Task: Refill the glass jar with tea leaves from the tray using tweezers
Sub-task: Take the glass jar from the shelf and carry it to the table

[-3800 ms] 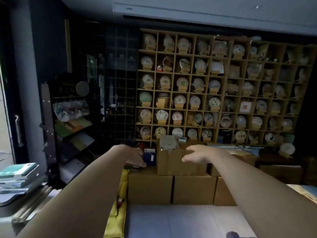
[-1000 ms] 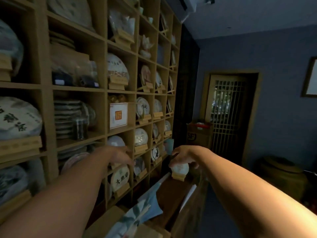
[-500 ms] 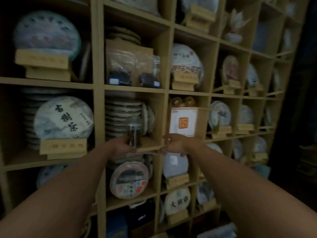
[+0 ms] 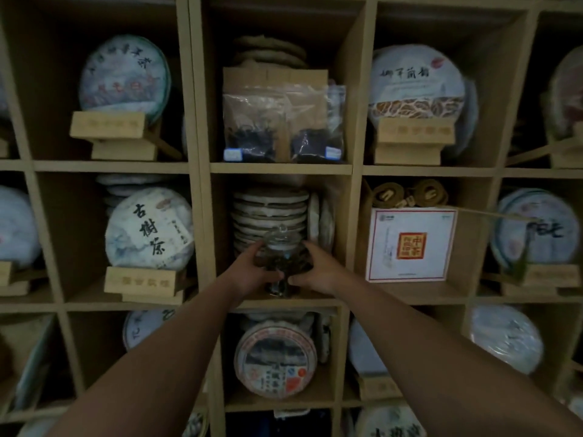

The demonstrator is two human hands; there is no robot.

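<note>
A clear glass jar (image 4: 283,258) with a knobbed glass lid and dark tea leaves inside stands at the front of a middle shelf compartment. My left hand (image 4: 249,272) wraps its left side and my right hand (image 4: 318,271) wraps its right side; both touch the glass. The jar's lower half is partly hidden by my fingers. No tray and no tweezers are in view.
A wooden shelf wall (image 4: 280,168) fills the view. A stack of tea cakes (image 4: 269,216) stands right behind the jar. Bags of loose tea (image 4: 280,127) sit in the compartment above, a white box (image 4: 411,244) to the right, wrapped tea cakes (image 4: 148,228) on stands all around.
The view has swung from the room to the shelf and closed in on it. Both hands have come together around the glass jar, which the left hand alone was touching before.
</note>
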